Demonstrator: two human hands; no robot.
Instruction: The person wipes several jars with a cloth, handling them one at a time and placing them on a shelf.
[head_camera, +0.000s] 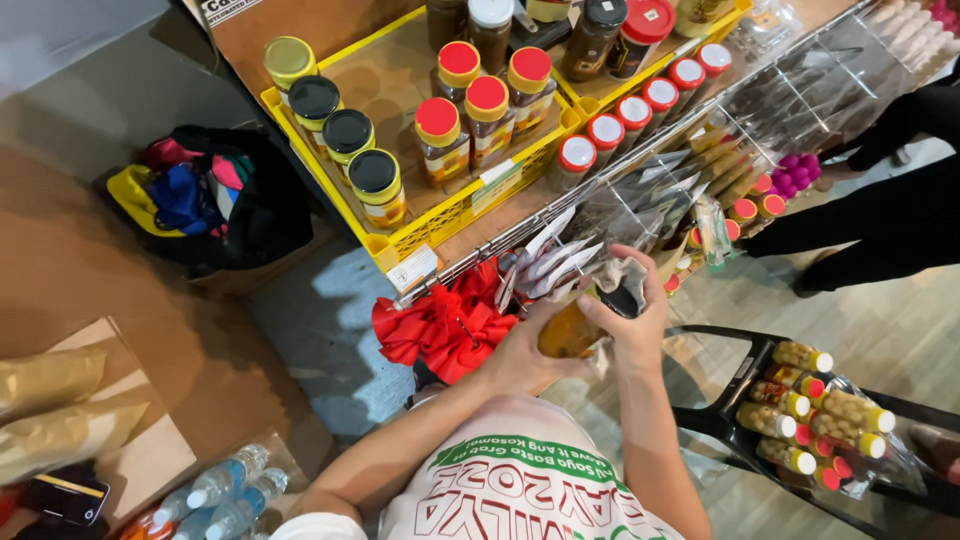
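Both hands meet in the middle of the head view, closed round one clear packet (572, 330) of brownish-orange contents. Left hand (527, 350) cups it from below and the side, fingers wrapped on it. Right hand (632, 322) grips the top of the same packet, fingers curled over the crumpled plastic, thumb pressed against it. Packet sits just in front of the person's chest, right below a rail of hanging packets (560, 262) of the same clear kind.

Just left of the left hand: a bunch of red ribbon bows (445, 325), touching or nearly touching the wrist; cannot tell which.

Above the hands, a shelf with a yellow crate (455, 215). In it, jars with black lids (347, 135) along the left, jars with red and yellow lids (487, 110) in the middle. A row of red-and-white capped jars (632, 112) runs along the shelf edge to the right of the crate. Clear wire dividers (800, 95) with more small packets further right.

Lower right, well apart from the hands: a black basket (735, 400) holding small bottles with yellow and red caps (815, 400).

Lower left on the floor: water bottles in shrink wrap (225, 490), a flat piece of cardboard (150, 450), two tan packets (50, 380). Upper left, a dark bag (215, 200) stuffed with coloured cloth.

Right edge: another person's black sleeve (880, 220), away from the packet.
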